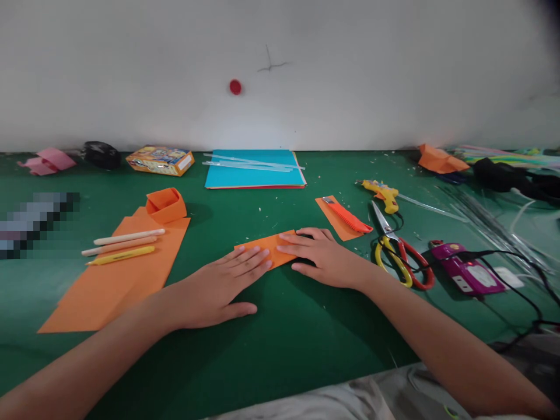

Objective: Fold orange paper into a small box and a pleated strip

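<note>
A narrow strip of orange paper [272, 246] lies on the green table in front of me. My left hand [223, 283] rests flat on its left part, fingers stretched out and thumb apart. At the strip's right end my right hand [326, 256] lies with fingers spread, fingertips touching the paper. Both hands cover parts of the strip. Just beyond my right hand, an orange box cutter [347, 214] lies on a small orange paper piece [335, 224]. Scissors [405, 256] with yellow and red handles lie to the right of that hand.
Larger orange sheets [126, 286] at left carry pens [122, 255] and a folded orange paper piece [168, 204]. Blue paper [254, 175] with clear sticks lies at the back. A yellow glue gun [385, 193], purple power adapter [468, 271] and black cables [529, 291] occupy the right side.
</note>
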A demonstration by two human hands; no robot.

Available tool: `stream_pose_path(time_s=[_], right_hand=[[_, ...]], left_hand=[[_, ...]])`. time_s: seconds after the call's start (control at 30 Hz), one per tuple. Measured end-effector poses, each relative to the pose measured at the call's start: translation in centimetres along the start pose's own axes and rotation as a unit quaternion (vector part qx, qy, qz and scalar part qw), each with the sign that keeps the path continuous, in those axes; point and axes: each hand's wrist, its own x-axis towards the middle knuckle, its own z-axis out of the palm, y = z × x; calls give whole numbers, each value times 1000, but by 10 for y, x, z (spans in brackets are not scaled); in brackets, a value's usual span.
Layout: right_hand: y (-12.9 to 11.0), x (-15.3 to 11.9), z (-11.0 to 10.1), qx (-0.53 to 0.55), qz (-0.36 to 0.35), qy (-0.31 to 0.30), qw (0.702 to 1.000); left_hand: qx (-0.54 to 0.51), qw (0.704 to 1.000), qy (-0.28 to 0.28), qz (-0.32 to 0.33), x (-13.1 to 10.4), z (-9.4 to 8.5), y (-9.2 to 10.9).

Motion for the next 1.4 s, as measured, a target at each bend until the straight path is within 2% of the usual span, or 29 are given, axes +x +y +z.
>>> stream_pose_path(time_s=[0.47,0.7,1.2,1.4], right_hand=[[-1,0,-2,4,5,-14,1000],[1,0,-1,-4,4,-24,1000],[0,0,0,-13,-3,-21,1000],[-5,-1,-3,-65,-25,2,998]], left_hand=[[-1,1000,-17,-19,0,3,1],[-35,992,-101,-60,3,-2,3],[-30,996,-73,-48,4,-2,2],[-33,996,-70,-51,4,-1,4]])
